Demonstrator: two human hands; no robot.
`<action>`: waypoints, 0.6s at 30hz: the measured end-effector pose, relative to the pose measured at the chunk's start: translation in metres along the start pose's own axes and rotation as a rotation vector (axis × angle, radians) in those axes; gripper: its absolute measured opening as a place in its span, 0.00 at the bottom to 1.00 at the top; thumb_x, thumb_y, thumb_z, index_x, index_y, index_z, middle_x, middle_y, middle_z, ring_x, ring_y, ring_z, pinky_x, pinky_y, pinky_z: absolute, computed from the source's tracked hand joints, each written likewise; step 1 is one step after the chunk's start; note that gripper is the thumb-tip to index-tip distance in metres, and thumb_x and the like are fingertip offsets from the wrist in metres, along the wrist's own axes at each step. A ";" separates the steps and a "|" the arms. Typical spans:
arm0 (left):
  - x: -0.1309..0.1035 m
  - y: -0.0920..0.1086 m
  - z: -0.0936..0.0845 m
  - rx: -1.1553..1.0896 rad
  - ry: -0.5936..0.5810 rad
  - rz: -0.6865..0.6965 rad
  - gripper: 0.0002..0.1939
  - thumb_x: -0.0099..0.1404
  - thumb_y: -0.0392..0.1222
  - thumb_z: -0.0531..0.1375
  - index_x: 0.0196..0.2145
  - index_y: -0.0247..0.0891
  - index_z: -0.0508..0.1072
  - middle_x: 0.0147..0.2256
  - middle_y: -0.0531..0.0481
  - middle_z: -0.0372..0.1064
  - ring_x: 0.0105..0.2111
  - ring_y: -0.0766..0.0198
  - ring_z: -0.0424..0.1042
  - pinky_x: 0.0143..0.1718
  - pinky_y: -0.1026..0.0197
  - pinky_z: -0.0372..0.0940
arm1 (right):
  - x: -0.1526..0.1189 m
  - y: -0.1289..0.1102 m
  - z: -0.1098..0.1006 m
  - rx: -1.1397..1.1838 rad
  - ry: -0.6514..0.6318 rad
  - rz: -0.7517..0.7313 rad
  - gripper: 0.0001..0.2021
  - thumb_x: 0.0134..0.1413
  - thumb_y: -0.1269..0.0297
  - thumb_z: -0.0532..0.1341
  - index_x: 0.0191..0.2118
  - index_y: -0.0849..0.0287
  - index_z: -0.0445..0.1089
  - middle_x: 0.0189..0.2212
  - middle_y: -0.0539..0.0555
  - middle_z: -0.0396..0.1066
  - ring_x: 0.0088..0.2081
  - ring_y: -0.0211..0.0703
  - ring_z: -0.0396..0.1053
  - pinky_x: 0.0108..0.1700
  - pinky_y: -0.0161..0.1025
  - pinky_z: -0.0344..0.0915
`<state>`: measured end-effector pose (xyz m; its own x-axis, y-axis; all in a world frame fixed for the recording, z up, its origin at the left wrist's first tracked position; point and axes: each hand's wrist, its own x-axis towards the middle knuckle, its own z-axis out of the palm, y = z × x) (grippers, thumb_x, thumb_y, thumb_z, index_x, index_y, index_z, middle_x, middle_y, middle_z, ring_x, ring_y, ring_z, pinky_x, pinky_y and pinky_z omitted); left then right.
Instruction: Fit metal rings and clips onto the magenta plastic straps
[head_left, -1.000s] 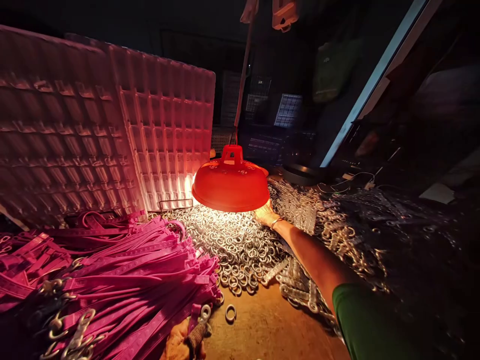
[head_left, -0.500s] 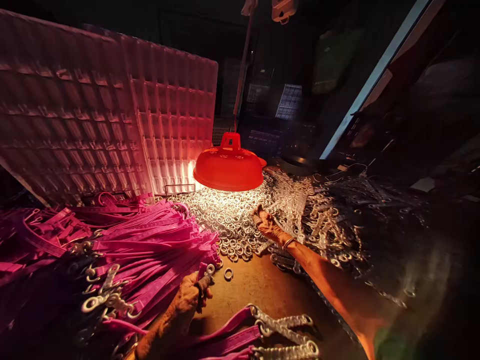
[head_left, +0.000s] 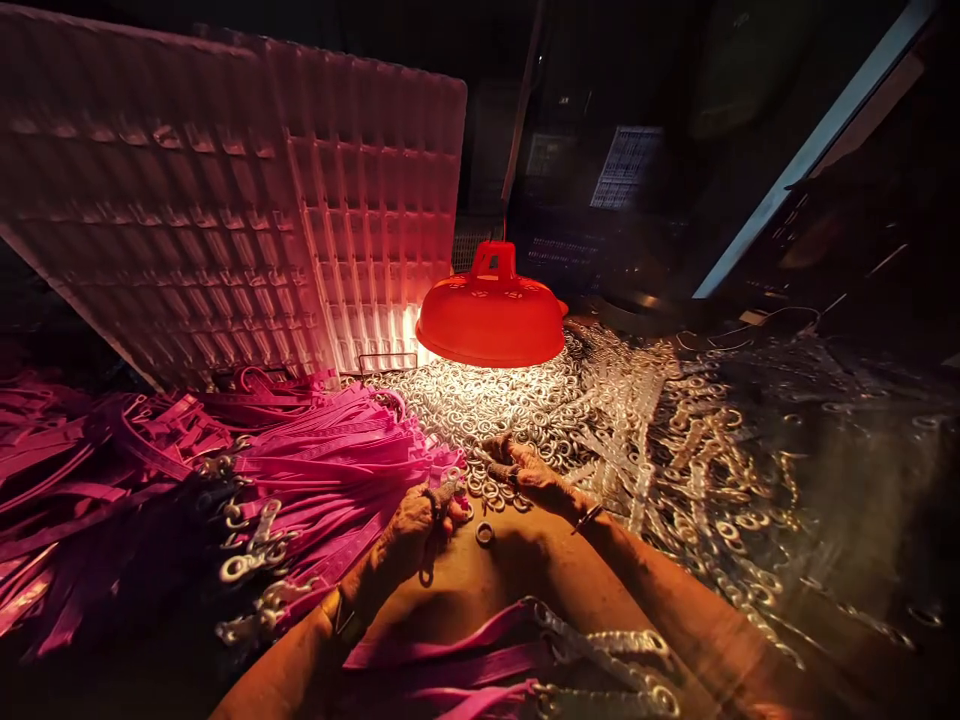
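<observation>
My left hand (head_left: 427,525) is closed at the edge of the pink straps, fingers curled around a pink strap (head_left: 460,506) whose end shows at the fingertips. A ring-like piece hangs just below this hand. My right hand (head_left: 529,472) is over the front of the heap of metal rings (head_left: 480,410), with thumb and fingers drawn together toward the left; what they hold, if anything, cannot be made out. Both hands have wrappings on some fingers. A single metal ring (head_left: 484,533) lies on the brown table (head_left: 480,590) between and below the hands.
A red lamp (head_left: 491,320) hangs low over the rings. Bundled pink straps (head_left: 337,450) lie left, with metal clasps. More straps with metal chains (head_left: 600,660) lie in front. Chains (head_left: 667,430) pile at the right. A ribbed translucent panel (head_left: 375,200) stands behind.
My right hand has drawn back from the ring heap toward my left hand. My left hand has moved slightly forward and right with the strap. The camera view has shifted a little.
</observation>
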<state>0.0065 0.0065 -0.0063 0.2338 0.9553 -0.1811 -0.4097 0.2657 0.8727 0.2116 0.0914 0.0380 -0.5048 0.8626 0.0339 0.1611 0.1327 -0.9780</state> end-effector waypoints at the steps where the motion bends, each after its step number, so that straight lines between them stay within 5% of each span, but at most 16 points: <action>1: 0.002 -0.001 0.001 -0.012 0.009 0.005 0.19 0.58 0.53 0.61 0.33 0.31 0.72 0.29 0.46 0.71 0.23 0.74 0.66 0.22 0.72 0.59 | 0.002 0.003 -0.001 0.009 -0.006 0.020 0.12 0.49 0.55 0.61 0.33 0.59 0.65 0.25 0.48 0.63 0.25 0.35 0.57 0.31 0.35 0.60; 6: 0.003 -0.001 0.008 -0.019 0.035 -0.031 0.19 0.56 0.52 0.64 0.35 0.30 0.73 0.32 0.43 0.73 0.24 0.71 0.69 0.24 0.70 0.61 | 0.000 0.017 -0.006 0.111 0.063 0.197 0.13 0.53 0.54 0.57 0.31 0.60 0.64 0.22 0.46 0.60 0.20 0.30 0.51 0.20 0.30 0.49; 12: -0.005 0.004 0.012 0.014 0.046 0.004 0.23 0.57 0.55 0.63 0.40 0.32 0.72 0.31 0.44 0.72 0.23 0.71 0.66 0.22 0.69 0.56 | -0.014 0.017 0.003 0.376 -0.010 0.207 0.17 0.45 0.54 0.66 0.37 0.62 0.68 0.28 0.50 0.68 0.22 0.30 0.60 0.24 0.31 0.57; 18: -0.010 0.015 0.026 0.012 0.030 0.086 0.20 0.57 0.54 0.63 0.36 0.32 0.74 0.30 0.45 0.71 0.27 0.66 0.67 0.28 0.64 0.59 | -0.025 0.020 0.016 0.508 -0.089 0.184 0.12 0.50 0.59 0.66 0.37 0.63 0.70 0.31 0.52 0.71 0.26 0.31 0.64 0.27 0.31 0.60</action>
<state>0.0212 -0.0025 0.0203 0.1713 0.9780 -0.1188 -0.4166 0.1812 0.8909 0.2135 0.0648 0.0148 -0.5804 0.8017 -0.1427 -0.1652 -0.2875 -0.9434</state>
